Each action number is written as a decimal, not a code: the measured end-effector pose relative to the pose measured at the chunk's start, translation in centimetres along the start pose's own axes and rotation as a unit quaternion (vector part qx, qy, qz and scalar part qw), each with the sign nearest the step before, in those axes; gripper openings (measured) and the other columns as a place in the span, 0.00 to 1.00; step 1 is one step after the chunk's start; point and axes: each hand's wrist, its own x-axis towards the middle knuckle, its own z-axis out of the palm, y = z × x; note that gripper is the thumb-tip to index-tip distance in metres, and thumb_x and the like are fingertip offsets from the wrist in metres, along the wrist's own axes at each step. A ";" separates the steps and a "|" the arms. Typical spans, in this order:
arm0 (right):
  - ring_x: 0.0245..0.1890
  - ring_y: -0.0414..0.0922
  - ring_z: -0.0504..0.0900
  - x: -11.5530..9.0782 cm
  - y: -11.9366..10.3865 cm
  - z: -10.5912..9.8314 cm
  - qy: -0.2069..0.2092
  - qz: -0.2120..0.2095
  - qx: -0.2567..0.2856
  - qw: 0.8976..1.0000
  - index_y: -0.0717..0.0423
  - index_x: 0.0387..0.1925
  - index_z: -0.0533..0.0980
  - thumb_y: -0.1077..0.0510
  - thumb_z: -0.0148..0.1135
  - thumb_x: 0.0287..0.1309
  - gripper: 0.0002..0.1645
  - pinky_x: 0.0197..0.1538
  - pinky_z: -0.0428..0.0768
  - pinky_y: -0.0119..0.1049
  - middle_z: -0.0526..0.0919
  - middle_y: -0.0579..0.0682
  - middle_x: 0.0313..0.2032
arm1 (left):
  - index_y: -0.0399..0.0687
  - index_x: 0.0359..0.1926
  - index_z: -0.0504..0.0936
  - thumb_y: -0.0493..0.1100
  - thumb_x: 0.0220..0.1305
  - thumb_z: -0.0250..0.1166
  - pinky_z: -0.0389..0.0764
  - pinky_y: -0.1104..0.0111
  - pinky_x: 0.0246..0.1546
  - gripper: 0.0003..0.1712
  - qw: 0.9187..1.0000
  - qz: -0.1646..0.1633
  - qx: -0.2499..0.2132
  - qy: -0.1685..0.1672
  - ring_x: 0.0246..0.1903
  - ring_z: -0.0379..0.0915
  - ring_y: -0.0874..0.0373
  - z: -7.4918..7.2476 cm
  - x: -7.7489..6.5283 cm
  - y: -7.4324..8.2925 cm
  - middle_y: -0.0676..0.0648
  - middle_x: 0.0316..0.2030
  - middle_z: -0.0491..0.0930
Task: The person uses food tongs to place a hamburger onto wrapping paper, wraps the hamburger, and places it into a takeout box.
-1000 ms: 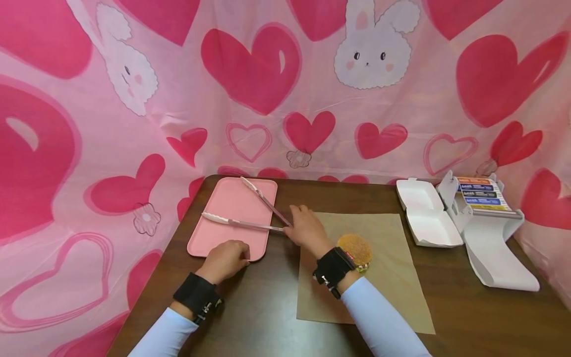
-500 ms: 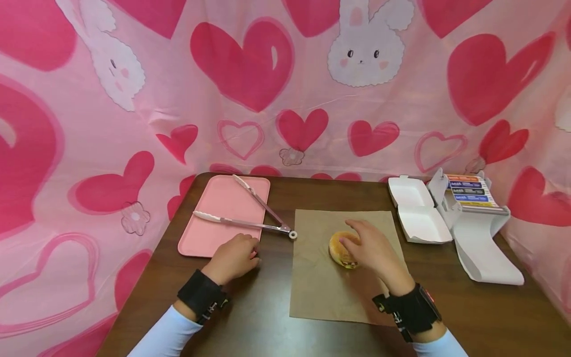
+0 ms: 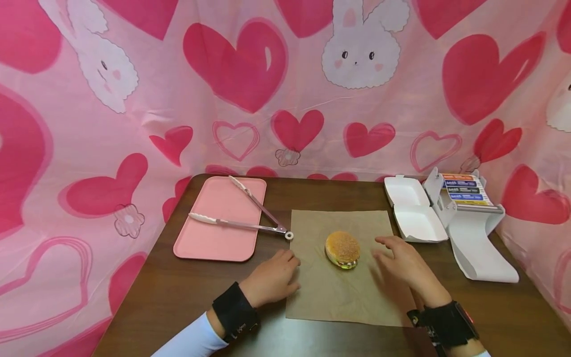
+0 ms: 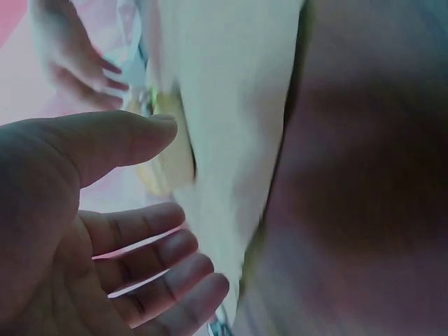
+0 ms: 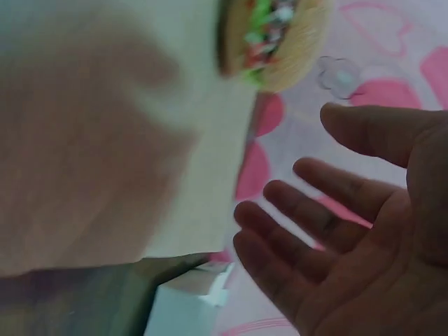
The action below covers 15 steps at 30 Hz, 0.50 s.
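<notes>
A burger (image 3: 342,248) with a sesame bun sits near the middle of a square sheet of brown paper (image 3: 325,302). My left hand (image 3: 272,278) hovers by the paper's left edge, holding nothing; in the left wrist view its fingers (image 4: 164,248) are spread and loosely bent. On the other side, my right hand (image 3: 408,265) is over the right part of the sheet, apart from the burger. Its fingers (image 5: 301,231) look relaxed in the right wrist view, with nothing in the palm. Metal tongs (image 3: 250,225) lie spread across the pink tray (image 3: 214,248), their hinge end on the table.
At the right back stands an unfolded white takeout box (image 3: 419,223). Beside it is a white dispenser (image 3: 464,193) with several coloured boxes or labels and a white strip (image 3: 482,258) hanging out. A pink heart-patterned curtain (image 3: 267,99) closes off the back of the brown table (image 3: 151,312).
My right hand has let go of the tongs, passed over the burger and moved to its right. My left hand has gone from the tray to the paper's left edge.
</notes>
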 end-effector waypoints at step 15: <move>0.63 0.70 0.70 3.2 4.5 3.6 -0.061 -0.080 -0.037 0.994 0.69 0.61 0.74 0.62 0.68 0.60 0.29 0.63 0.68 0.65 0.72 0.72 0.61 | 0.46 0.53 0.82 0.67 0.59 0.70 0.80 0.67 0.41 0.33 0.997 0.014 0.068 -0.027 0.46 0.70 0.56 2.5 1.2 2.6 0.50 0.45 0.76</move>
